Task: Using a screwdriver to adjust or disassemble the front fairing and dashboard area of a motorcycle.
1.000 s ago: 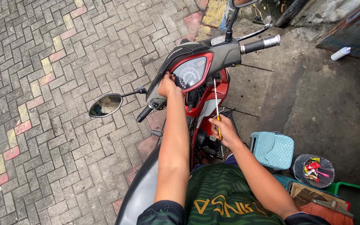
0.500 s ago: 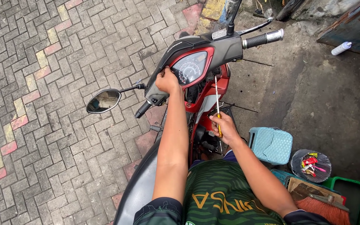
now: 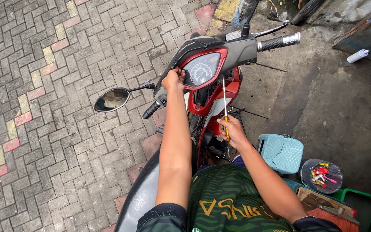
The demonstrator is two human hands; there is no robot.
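Note:
A red and black scooter stands under me, its handlebar cover [image 3: 224, 49] and speedometer [image 3: 200, 71] turned toward me. My left hand [image 3: 174, 79] grips the left edge of the speedometer panel. My right hand [image 3: 232, 131] holds a long screwdriver [image 3: 225, 103] by its yellow handle, the thin shaft pointing up to the underside of the panel. The right handlebar grip [image 3: 278, 42] sticks out to the right. A mirror [image 3: 111, 99] on a stalk juts out to the left. The black seat [image 3: 140, 197] lies below my left arm.
Brick paving covers the ground to the left. A light blue plastic stool [image 3: 281, 152] sits to the right on dark concrete, beside a round black tray [image 3: 321, 175] of small coloured parts and a green crate [image 3: 357, 204]. A white spray can [image 3: 357, 56] lies farther right.
The view has shifted slightly and the scooter's front sits a little lower in frame. My left hand stays on the speedometer panel and my right hand keeps the screwdriver in the same spot.

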